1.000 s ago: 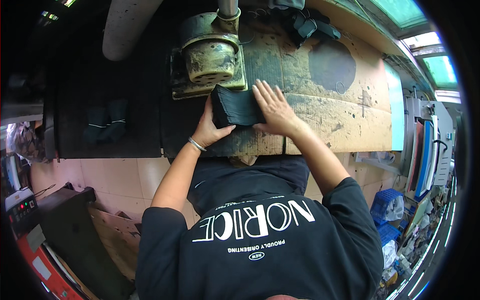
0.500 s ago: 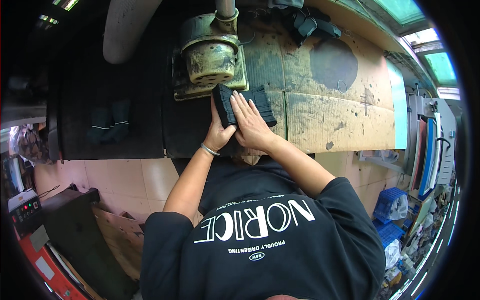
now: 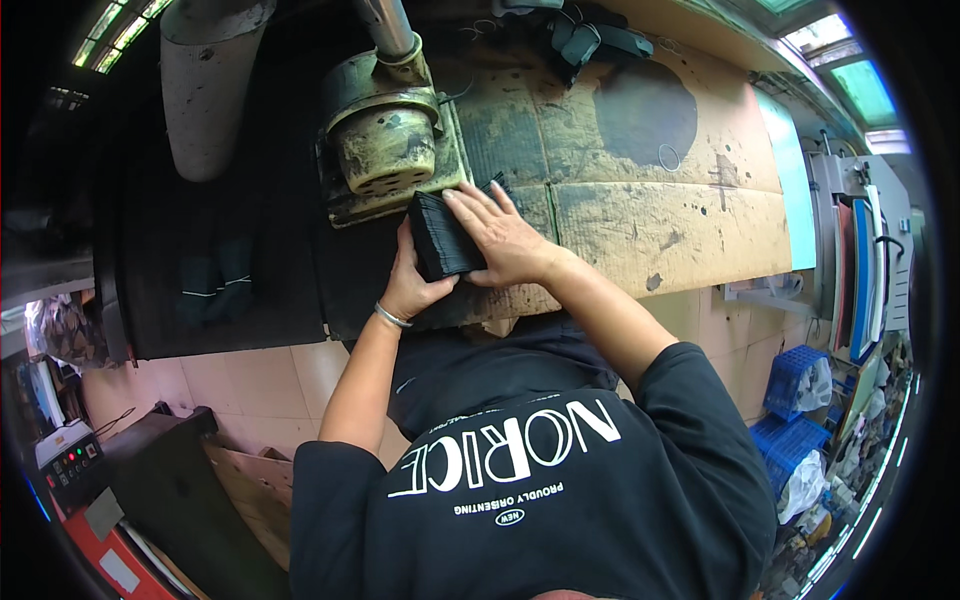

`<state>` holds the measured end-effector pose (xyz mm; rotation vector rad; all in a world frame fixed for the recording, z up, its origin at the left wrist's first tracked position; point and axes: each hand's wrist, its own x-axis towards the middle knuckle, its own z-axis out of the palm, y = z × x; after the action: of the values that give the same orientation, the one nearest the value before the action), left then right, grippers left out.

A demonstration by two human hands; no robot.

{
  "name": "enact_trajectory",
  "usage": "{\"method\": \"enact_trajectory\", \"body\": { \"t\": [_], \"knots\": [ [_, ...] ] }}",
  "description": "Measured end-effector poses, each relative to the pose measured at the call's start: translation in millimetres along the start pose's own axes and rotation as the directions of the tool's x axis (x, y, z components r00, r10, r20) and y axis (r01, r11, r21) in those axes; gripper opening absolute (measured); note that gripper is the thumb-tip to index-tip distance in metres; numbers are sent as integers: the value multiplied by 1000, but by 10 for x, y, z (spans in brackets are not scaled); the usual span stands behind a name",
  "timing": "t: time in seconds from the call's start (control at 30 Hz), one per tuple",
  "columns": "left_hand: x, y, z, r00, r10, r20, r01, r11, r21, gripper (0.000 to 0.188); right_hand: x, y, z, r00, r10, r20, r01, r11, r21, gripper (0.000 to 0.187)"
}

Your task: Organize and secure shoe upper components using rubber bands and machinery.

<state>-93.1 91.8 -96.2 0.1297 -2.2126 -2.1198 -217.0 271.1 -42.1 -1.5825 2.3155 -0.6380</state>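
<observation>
Between my two hands is a compact stack of thin black pieces (image 3: 438, 237), standing on the bench just in front of a stained machine head; what the pieces are made of I cannot tell. My left hand (image 3: 412, 285) grips the stack's left side, its thumb along the near edge. On the other side my right hand (image 3: 510, 245) presses with the palm, fingers stretched toward the far end and thumb at the near corner. A few dark edges poke out beyond the right fingertips.
The cream, paint-worn machine head (image 3: 385, 150) with a perforated lower face stands close beyond the stack. Stained cardboard (image 3: 670, 225) covers the bench to the right. Two tied dark bundles (image 3: 215, 285) lie at left, and more dark bundles (image 3: 595, 45) at the back.
The stack, which spread out under my right hand, now looks narrower and more upright. My right hand has shifted to its right side. The whole view has turned slightly.
</observation>
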Motion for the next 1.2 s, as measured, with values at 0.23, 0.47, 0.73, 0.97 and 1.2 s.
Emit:
{"method": "enact_trajectory", "body": {
  "t": [0.23, 0.47, 0.73, 0.97, 1.2],
  "knots": [
    [5, 421, 134, 991, 115, 67, -131, 935, 329, 112, -143, 125, -74, 998, -62, -33, 64, 995, 80, 116],
    [248, 764, 205, 991, 34, 127, -30, 999, -27, 129, -337, -21, -242, 965, 258, -42, -53, 351, 935, 94],
    [298, 852, 706, 974, -139, 179, 182, 951, -250, 126, -511, -97, -71, 886, 462, -21, 172, -286, 943, 64],
    [310, 1005, 822, 947, -255, 196, 308, 894, -326, 82, -630, -145, 11, 843, 537, -6, 194, -294, 936, 67],
    [230, 901, 851, 947, -254, 197, 313, 868, -386, 72, -715, -178, -55, 895, 441, 66, 95, -332, 938, 80]
  ]
}}
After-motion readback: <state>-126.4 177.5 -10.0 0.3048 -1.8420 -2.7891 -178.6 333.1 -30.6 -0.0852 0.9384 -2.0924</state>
